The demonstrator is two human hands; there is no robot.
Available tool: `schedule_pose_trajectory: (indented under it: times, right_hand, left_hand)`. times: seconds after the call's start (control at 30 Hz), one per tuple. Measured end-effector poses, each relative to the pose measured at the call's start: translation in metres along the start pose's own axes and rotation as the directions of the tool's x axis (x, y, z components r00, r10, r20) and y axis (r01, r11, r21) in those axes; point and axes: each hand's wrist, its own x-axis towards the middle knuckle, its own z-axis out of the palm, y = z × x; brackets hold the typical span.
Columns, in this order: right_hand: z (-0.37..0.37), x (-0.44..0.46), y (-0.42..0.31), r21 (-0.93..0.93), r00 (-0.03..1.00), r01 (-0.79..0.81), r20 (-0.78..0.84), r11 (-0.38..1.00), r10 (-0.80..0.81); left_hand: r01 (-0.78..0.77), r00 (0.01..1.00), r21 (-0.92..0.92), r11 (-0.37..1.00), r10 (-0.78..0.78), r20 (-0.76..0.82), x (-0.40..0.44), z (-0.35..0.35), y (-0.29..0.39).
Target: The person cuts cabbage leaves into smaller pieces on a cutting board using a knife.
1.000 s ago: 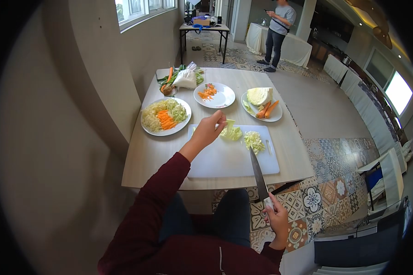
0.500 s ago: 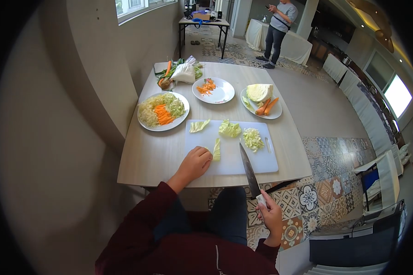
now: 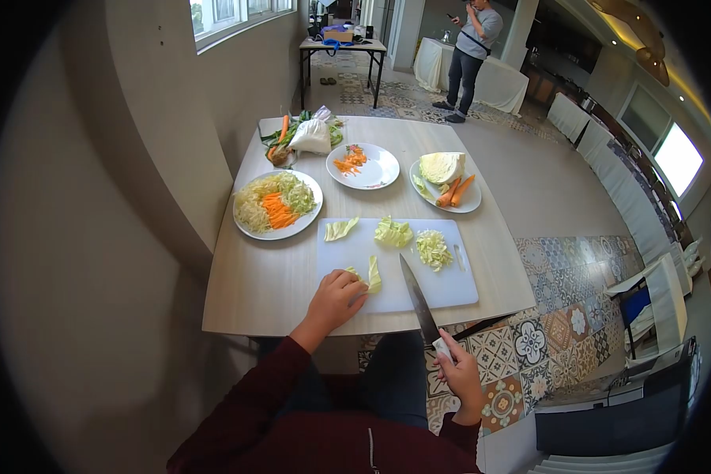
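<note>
My left hand rests on the near left of the white cutting board, its curled fingers pressing on a cabbage leaf that is mostly hidden. Just right of those fingers lies a narrow cabbage strip. My right hand grips a kitchen knife by its pale handle; the blade slants over the board's near edge, tip pointing away from me. Along the far side of the board are a flat cabbage piece, a crumpled cabbage leaf and a pile of shredded cabbage.
Behind the board stand a plate of shredded vegetables, a plate with carrot bits and a plate holding half a cabbage and carrots. A white bag sits among vegetables at the back left. A person stands beyond the table.
The view has shifted, so the table sits slightly lower. The knife tip has swung a little left toward the cabbage strip. More of the leaf shows beyond my left fingers.
</note>
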Motion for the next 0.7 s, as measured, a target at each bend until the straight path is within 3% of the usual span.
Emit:
schedule_pose_trajectory:
  times: [0.7]
  right_hand:
    - [0.011,0.012,-0.017,-0.110,1.000,-0.014,-0.028,0.994,0.011]
  left_hand:
    - [-0.031,1.000,0.031,0.999,0.031,0.004,-0.004,0.001,-0.003]
